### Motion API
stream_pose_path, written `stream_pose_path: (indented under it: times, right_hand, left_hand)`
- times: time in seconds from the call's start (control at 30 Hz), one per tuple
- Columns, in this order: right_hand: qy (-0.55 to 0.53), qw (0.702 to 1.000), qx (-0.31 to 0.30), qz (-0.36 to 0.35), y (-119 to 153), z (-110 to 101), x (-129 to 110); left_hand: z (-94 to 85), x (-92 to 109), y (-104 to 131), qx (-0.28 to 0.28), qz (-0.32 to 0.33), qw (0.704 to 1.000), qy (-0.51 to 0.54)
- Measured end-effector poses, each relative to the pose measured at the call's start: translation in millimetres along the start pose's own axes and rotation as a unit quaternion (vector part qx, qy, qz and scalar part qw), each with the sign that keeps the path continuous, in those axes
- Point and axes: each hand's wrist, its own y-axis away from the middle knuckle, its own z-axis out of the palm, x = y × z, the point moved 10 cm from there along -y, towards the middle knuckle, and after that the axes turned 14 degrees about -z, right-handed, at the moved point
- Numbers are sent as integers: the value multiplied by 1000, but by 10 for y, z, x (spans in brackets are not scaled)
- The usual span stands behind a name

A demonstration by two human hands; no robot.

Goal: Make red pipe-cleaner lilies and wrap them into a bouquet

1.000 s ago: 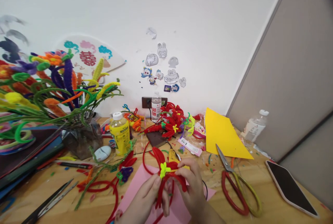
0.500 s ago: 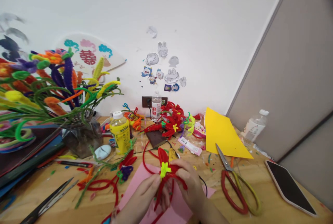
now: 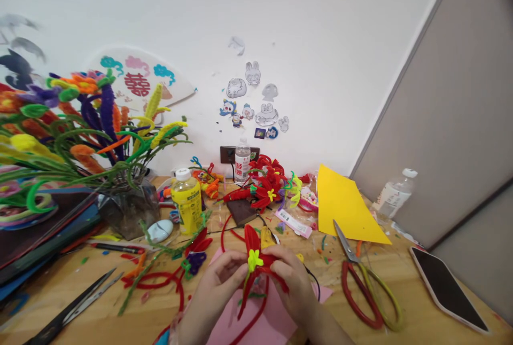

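Note:
Between my two hands is a red pipe-cleaner flower (image 3: 251, 239) with a small yellow flower centre (image 3: 255, 261). My left hand (image 3: 222, 281) pinches its left side, thumb and fingers closed beside the yellow centre. My right hand (image 3: 294, 286) is closed on the red petals at the right. Long red petals hang down between the hands. Beneath them lies a pink sheet of paper (image 3: 240, 323), with a red pipe cleaner (image 3: 256, 318) crossing it. The fingertips partly hide the petals they hold.
Red-and-yellow-handled scissors (image 3: 363, 291), a phone (image 3: 447, 289) and yellow paper (image 3: 347, 206) lie right. Black scissors (image 3: 76, 305) and a vase (image 3: 132, 209) of pipe-cleaner flowers are left. A yellow bottle (image 3: 186, 203) and a bunch of red flowers (image 3: 266, 185) stand behind.
My left hand has shifted up, its fingers now higher behind the flower's left side. My right hand keeps its hold. The view has moved slightly.

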Motion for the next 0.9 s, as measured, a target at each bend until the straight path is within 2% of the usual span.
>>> stream_pose_path:
  times: [0.13, 0.2, 0.33, 0.43, 0.6, 0.9]
  right_hand:
    - [-8, 1000, 4, 29, 86, 26, 54]
    - [-17, 999, 4, 46, 122, 38, 84]
    - [-8, 1000, 0, 25, 109, 28, 41]
    - [-8, 1000, -2, 25, 92, 22, 38]
    - [-21, 997, 8, 68, 125, 25, 103]
    - [-21, 998, 8, 51, 112, 8, 63]
  left_hand:
    - [38, -27, 22, -8, -23, 999, 27]
    - [102, -66, 29, -30, -43, 998, 41]
    - [204, -108, 47, -70, -54, 995, 45]
    - [185, -135, 46, -67, -57, 995, 44]
    - [180, -176, 45, -74, -64, 994, 47]
    - [211, -183, 53, -88, -57, 993, 58]
